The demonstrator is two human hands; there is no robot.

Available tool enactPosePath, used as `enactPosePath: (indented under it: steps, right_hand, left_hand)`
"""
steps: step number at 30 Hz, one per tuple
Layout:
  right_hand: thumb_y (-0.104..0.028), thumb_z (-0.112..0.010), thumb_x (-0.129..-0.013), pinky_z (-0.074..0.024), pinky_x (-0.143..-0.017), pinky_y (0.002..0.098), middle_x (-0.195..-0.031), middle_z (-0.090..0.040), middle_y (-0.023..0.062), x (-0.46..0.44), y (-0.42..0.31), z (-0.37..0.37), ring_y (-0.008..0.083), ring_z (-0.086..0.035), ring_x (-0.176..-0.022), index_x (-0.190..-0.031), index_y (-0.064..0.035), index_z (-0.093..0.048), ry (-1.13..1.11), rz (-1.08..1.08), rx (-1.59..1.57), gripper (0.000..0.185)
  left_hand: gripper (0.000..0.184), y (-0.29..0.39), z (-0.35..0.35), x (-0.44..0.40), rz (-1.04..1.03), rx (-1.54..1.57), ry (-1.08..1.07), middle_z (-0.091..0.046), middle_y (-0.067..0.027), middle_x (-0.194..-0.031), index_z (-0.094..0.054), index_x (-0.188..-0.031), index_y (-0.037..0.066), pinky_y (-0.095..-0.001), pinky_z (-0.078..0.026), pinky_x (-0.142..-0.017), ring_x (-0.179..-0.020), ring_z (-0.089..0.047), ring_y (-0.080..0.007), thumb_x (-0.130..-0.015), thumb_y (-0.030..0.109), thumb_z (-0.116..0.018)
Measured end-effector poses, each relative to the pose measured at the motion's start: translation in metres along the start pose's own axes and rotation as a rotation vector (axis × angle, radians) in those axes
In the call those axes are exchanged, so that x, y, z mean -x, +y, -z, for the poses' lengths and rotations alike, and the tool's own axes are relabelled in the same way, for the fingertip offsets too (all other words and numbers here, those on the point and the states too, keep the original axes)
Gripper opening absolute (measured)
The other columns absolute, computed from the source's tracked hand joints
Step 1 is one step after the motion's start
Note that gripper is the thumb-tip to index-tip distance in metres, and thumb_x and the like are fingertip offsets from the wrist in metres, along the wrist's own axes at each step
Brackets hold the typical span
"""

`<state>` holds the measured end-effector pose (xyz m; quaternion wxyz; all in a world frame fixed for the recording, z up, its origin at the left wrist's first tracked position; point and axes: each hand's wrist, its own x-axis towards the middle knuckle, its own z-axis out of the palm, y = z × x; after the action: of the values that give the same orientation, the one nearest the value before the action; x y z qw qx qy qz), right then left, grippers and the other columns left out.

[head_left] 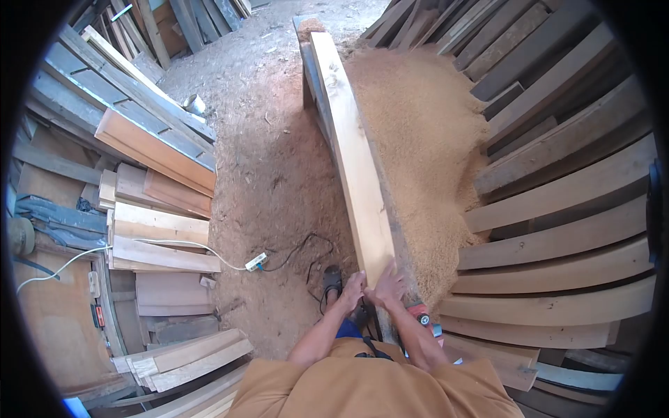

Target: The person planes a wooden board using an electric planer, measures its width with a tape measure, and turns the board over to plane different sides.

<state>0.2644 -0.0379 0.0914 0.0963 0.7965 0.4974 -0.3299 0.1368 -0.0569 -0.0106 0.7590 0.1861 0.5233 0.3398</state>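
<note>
A long pale wooden plank [355, 153] lies lengthwise on a narrow dark bench [385, 177], its near end in front of my body. My left hand [353, 287] is closed at the left corner of that end, with its fingertips partly hidden. On the right corner rests my right hand [388, 284], its fingers spread over the wood and its thumb toward the end edge. A red power tool [420, 313] sits just right of my right wrist, partly covered by my forearm.
Sawdust [418, 139] is heaped right of the bench. Boards [557, 244] lean along the right side, and stacked boards [164, 230] line the left. A white power strip [256, 262] with cables lies on the dirt floor near my shoe [332, 279].
</note>
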Motion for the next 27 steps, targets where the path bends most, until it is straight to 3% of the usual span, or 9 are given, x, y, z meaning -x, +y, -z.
enactPosePath:
  steps: [2, 5, 6, 10, 13, 17, 20, 23, 27]
  right_hand:
    - [-0.043, -0.089, -0.071, -0.0330, -0.117, 0.0610, -0.154, -0.027, 0.0432, 0.014, -0.007, -0.001, 0.0591, -0.038, -0.139, -0.165, -0.0048, 0.006, -0.073, 0.038, -0.121, 0.139]
    - [-0.040, -0.089, -0.069, -0.0300, -0.122, 0.0580, -0.157, -0.026, 0.0397, 0.013, 0.006, -0.024, 0.0576, -0.033, -0.144, -0.164, -0.0024, 0.007, -0.113, 0.219, -0.287, 0.140]
    - [-0.039, -0.089, -0.069, -0.0296, -0.123, 0.0567, -0.157, -0.026, 0.0383, 0.004, 0.017, -0.039, 0.0568, -0.033, -0.145, -0.164, -0.0017, 0.007, -0.124, 0.302, -0.370, 0.140]
    - [-0.039, -0.089, -0.068, -0.0236, -0.127, 0.0483, -0.159, -0.029, 0.0319, -0.010, 0.019, -0.056, 0.0478, -0.029, -0.151, -0.159, 0.0070, 0.002, -0.275, 0.551, -0.706, 0.137]
    - [-0.034, -0.085, -0.072, -0.0307, -0.124, 0.0443, -0.151, -0.041, 0.0286, -0.004, 0.001, -0.076, 0.0394, -0.038, -0.148, -0.159, 0.0067, -0.007, -0.239, 0.487, -0.679, 0.124]
    - [-0.027, -0.077, -0.082, -0.0439, -0.112, 0.0415, -0.137, -0.057, 0.0227, 0.005, -0.016, -0.046, 0.0308, -0.055, -0.131, -0.153, 0.0090, -0.028, -0.335, 0.544, -0.646, 0.093]
    - [-0.024, -0.072, -0.088, -0.0495, -0.102, 0.0399, -0.128, -0.064, 0.0203, 0.019, -0.041, -0.032, 0.0251, -0.062, -0.118, -0.143, 0.0105, -0.047, -0.394, 0.381, -0.877, 0.069]
    - [-0.022, -0.069, -0.092, -0.0519, -0.096, 0.0394, -0.121, -0.068, 0.0183, -0.003, -0.038, -0.071, 0.0223, -0.064, -0.108, -0.134, 0.0104, -0.057, -0.406, 0.276, -0.864, 0.055]
    - [-0.019, -0.063, -0.095, -0.0537, -0.093, 0.0425, -0.111, -0.073, 0.0192, -0.017, -0.038, -0.111, 0.0279, -0.069, -0.101, -0.128, 0.0084, -0.065, -0.310, 0.357, -0.889, 0.043]
  left_hand:
    - [0.043, 0.013, 0.001, 0.001, 0.113, -0.248, 0.062, -0.067, -0.0058, -0.085, -0.066, -0.110, 0.005, -0.0300, -0.051, -0.064, -0.075, -0.064, -0.0132, -0.107, 0.043, -0.048]
    - [0.058, -0.043, 0.056, -0.023, -0.119, -0.193, 0.058, -0.069, -0.0104, -0.096, -0.062, -0.127, -0.003, -0.0327, -0.055, -0.074, -0.081, -0.068, -0.0215, -0.106, 0.049, -0.049]
    - [0.055, 0.029, 0.028, 0.042, -0.029, -0.039, 0.043, -0.072, -0.0133, -0.099, -0.064, -0.125, -0.003, -0.0333, -0.058, -0.075, -0.082, -0.071, -0.0239, -0.109, 0.046, -0.044]
    - [0.054, 0.021, 0.065, 0.034, -0.013, 0.080, -0.085, -0.073, -0.0145, -0.120, -0.063, -0.133, -0.002, -0.0368, -0.062, -0.085, -0.101, -0.074, -0.0238, -0.111, 0.041, -0.038]
    - [0.053, 0.005, 0.058, 0.019, -0.028, 0.333, -0.181, -0.074, -0.0122, -0.117, -0.063, -0.133, -0.002, -0.0372, -0.062, -0.084, -0.097, -0.074, -0.0222, -0.111, 0.040, -0.039]
    - [0.045, -0.015, 0.091, 0.012, -0.194, -0.127, -0.005, -0.071, -0.0148, -0.123, -0.064, -0.126, 0.000, -0.0372, -0.058, -0.082, -0.100, -0.073, -0.0235, -0.108, 0.038, -0.048]
    - [0.054, -0.030, 0.107, 0.004, -0.117, -0.622, 0.511, -0.071, -0.0160, -0.122, -0.063, -0.128, 0.000, -0.0388, -0.055, -0.088, -0.103, -0.071, -0.0246, -0.107, 0.048, -0.048]
    - [0.063, 0.053, 0.096, 0.048, 0.020, -0.943, 0.418, -0.070, -0.0187, -0.122, -0.060, -0.131, -0.001, -0.0404, -0.053, -0.095, -0.109, -0.069, -0.0251, -0.105, 0.055, -0.049]
    - [0.065, 0.056, 0.123, 0.038, 0.022, -0.431, 0.115, -0.069, -0.0184, -0.125, -0.054, -0.140, -0.002, -0.0390, -0.053, -0.095, -0.113, -0.068, -0.0243, -0.104, 0.052, -0.055]
